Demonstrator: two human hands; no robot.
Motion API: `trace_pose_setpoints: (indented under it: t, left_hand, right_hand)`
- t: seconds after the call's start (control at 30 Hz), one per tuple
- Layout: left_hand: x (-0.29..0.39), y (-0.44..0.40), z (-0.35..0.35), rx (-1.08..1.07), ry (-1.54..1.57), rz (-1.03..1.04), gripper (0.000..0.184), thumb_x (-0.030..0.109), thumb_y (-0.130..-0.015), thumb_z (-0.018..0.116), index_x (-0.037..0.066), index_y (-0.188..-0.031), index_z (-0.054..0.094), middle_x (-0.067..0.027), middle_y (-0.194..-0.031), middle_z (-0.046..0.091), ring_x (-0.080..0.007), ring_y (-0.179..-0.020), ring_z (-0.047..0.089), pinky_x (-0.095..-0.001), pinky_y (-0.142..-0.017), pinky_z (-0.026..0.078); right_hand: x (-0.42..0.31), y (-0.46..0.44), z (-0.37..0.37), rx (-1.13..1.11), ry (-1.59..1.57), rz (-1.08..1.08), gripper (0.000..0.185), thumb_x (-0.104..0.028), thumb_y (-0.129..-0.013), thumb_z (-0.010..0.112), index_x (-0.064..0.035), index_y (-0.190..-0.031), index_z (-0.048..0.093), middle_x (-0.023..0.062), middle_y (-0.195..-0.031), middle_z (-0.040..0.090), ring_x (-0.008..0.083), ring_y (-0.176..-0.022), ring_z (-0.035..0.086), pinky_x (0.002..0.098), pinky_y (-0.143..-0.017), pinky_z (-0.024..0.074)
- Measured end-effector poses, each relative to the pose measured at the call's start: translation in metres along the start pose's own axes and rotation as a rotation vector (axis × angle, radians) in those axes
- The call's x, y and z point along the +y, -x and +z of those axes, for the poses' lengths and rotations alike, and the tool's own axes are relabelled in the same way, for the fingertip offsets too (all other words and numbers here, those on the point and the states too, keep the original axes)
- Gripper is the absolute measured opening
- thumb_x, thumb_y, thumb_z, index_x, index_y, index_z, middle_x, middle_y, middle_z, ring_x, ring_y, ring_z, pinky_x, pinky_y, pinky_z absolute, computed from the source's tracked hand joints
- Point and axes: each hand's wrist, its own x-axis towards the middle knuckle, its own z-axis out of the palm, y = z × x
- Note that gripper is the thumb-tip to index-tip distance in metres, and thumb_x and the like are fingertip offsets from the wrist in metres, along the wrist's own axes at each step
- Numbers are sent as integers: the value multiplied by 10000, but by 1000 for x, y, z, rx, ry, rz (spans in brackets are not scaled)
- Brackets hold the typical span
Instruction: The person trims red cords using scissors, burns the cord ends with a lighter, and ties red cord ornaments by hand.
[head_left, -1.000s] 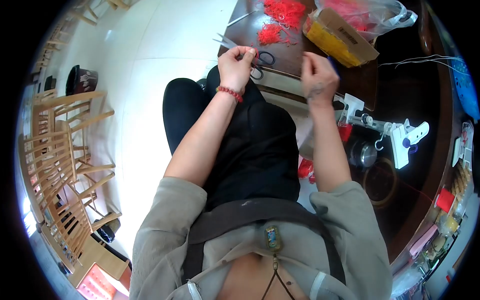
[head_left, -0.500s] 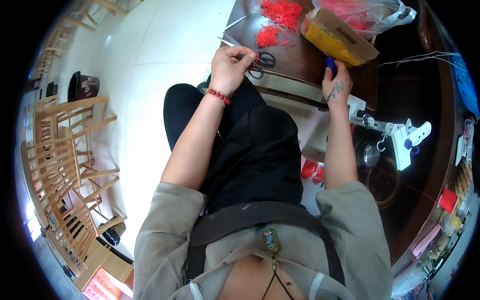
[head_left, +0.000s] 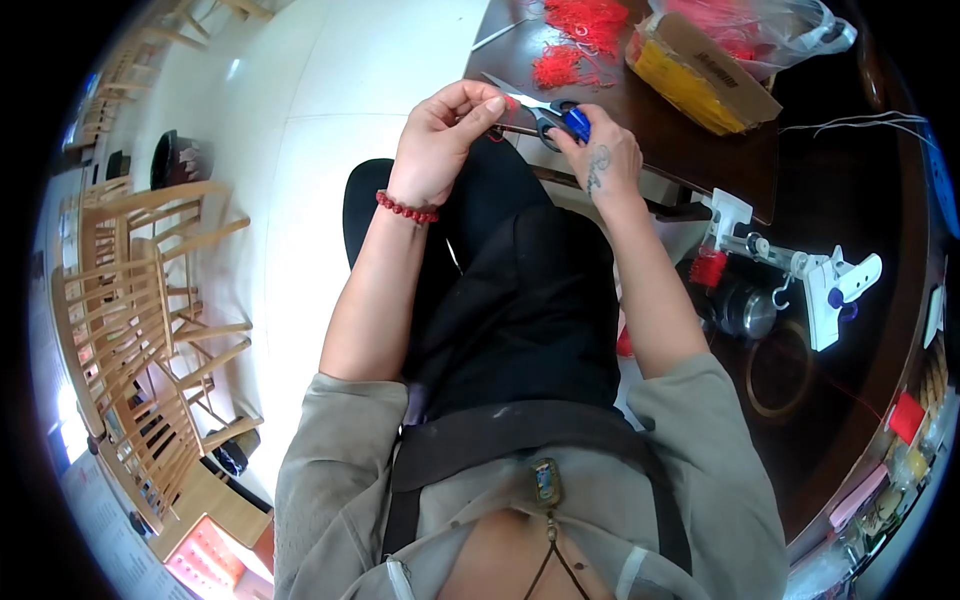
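My left hand (head_left: 440,140) pinches a small red thread piece (head_left: 511,103) between thumb and fingers; a thin red strand hangs below it. In my right hand (head_left: 605,155) is a blue lighter (head_left: 577,124), its top pointing toward the red piece; whether it is lit cannot be made out. A pair of scissors with dark handles (head_left: 546,128) lies at the table edge between the hands, partly covered by the fingers and lighter. Farther back on the table lie piles of red thread tassels (head_left: 562,66).
A brown-and-yellow cardboard box (head_left: 690,85) stands on the dark table (head_left: 690,150), with a clear plastic bag (head_left: 790,30) behind it. A white clamp stand (head_left: 825,295) rises at right. Wooden chairs (head_left: 150,330) stand on the left floor.
My right hand has moved left from beside the box, bringing the blue lighter close to my left hand. The view has shifted slightly, and the left hand keeps its pinch.
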Motion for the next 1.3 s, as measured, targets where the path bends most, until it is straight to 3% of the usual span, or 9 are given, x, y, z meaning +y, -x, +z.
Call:
trace_pose_setpoints:
  t: [0.03, 0.07, 0.13, 0.2, 0.4, 0.7, 1.0, 1.07, 1.3]
  left_hand:
    - [6, 5, -1, -44, 19, -19, 98, 87, -923, 565, 12, -972, 602, -73, -917, 657, -131, -859, 590, -263, -826, 447]
    - [12, 9, 1, -59, 21, 7, 98, 87, -923, 564, 11, -972, 601, -73, -913, 656, -131, -859, 592, -262, -826, 449]
    - [17, 18, 11, -95, 29, 48, 97, 87, -925, 563, 10, -973, 598, -72, -905, 653, -131, -860, 597, -260, -825, 453]
    - [20, 24, 17, -107, 42, 54, 91, 75, -923, 562, 4, -970, 594, -68, -890, 650, -122, -861, 600, -250, -827, 456]
    - [26, 36, 32, -144, 1, 91, 91, 59, -923, 560, -11, -976, 583, -46, -869, 642, -96, -837, 604, -227, -783, 476]
    - [25, 44, 41, -129, 28, 89, 95, 54, -930, 550, -20, -988, 564, -44, -817, 636, -83, -732, 623, -205, -662, 513]
    - [22, 53, 48, -17, -181, 325, 169, -3, -871, 609, -17, -1032, 658, -61, -868, 657, -79, -718, 599, -179, -593, 459]
    - [21, 53, 42, -85, -252, 424, 189, -45, -866, 591, -63, -1052, 624, -119, -934, 657, -122, -779, 613, -212, -649, 493]
    - [25, 58, 48, 53, -243, 373, 157, -7, -793, 689, 1, -949, 706, -73, -870, 670, -77, -711, 587, -182, -610, 460]
  right_hand:
    - [-1, 1, -2, 40, -122, -10, 299, -282, -748, 734, -90, -968, 671, 151, -793, 679, 314, -751, 663, 376, -704, 516]
    - [-3, 0, -4, 84, -244, -21, 276, -272, -753, 731, -89, -954, 681, 148, -785, 679, 300, -737, 666, 361, -699, 518]
    - [-29, 8, -27, 42, -622, 33, 174, -157, -795, 708, -37, -919, 696, 58, -738, 674, 95, -676, 622, 242, -667, 492]
    - [-50, 19, -49, -151, -934, 146, 156, -116, -821, 686, -6, -932, 687, 31, -752, 676, 64, -699, 606, 216, -687, 486]
    - [-69, 37, -73, -231, -991, 74, 105, -55, -838, 657, 19, -910, 672, 42, -786, 687, 73, -744, 633, 201, -723, 495]
    - [-71, 42, -74, -232, -1142, 89, 83, -29, -845, 630, 43, -885, 638, 67, -748, 654, 104, -681, 625, 221, -642, 505]
    - [-68, 50, -72, -373, -1530, 333, 117, -34, -838, 625, 38, -930, 628, 68, -765, 625, 33, -526, 423, 177, -465, 298]
    - [-68, 52, -72, -366, -1541, 327, 127, -38, -840, 627, 39, -940, 627, 46, -736, 605, 36, -523, 422, 179, -467, 302]
    - [-69, 58, -68, -335, -1601, 321, 140, -53, -845, 638, 37, -951, 629, -23, -651, 508, 38, -508, 398, 186, -465, 297]
